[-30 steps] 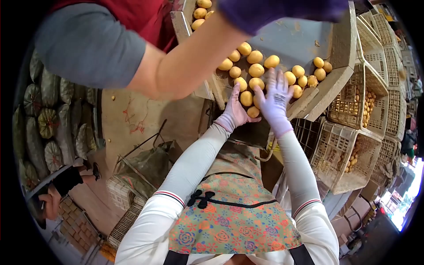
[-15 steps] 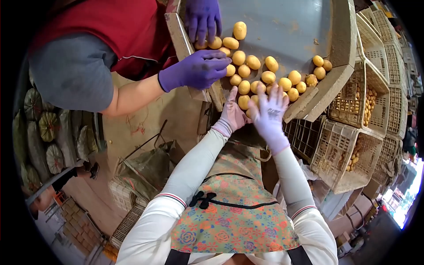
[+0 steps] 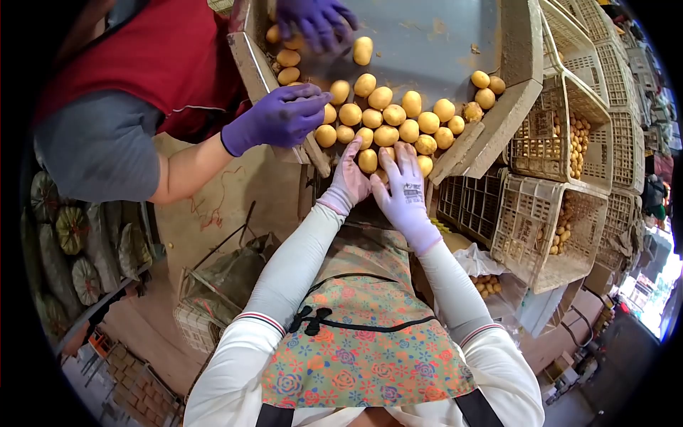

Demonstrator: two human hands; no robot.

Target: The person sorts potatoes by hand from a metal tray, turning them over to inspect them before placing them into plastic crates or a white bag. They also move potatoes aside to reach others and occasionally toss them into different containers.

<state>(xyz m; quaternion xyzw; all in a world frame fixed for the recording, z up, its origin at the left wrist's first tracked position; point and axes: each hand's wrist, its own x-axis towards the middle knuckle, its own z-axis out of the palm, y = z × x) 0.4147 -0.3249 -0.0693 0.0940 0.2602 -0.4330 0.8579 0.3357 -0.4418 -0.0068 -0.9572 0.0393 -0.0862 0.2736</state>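
Note:
Small yellow potatoes [image 3: 385,135] lie packed at the open lower mouth of a wood-edged grey tray [image 3: 441,50]. My left hand [image 3: 348,179], in a pale glove, is at the left of the mouth, fingers stretched up against the nearest potatoes. Palm down, my right hand [image 3: 405,196] in a white-lilac glove lays its spread fingers over potatoes at the front edge. The two hands are close together, thumb side to thumb side. Neither is closed round a potato; what lies under the right palm is hidden.
Across the left side, a co-worker in purple gloves has one hand [image 3: 281,119] beside the potatoes and a blurred hand [image 3: 313,21] farther up the tray. Stacked plastic crates [image 3: 548,228], some holding potatoes, stand on the right. Filled sacks [image 3: 71,235] lie at far left.
The view has shifted, so the tray appears farther left. My right hand has come down onto the front potatoes, nearer my left. The co-worker's far hand has lifted off the potatoes beneath it.

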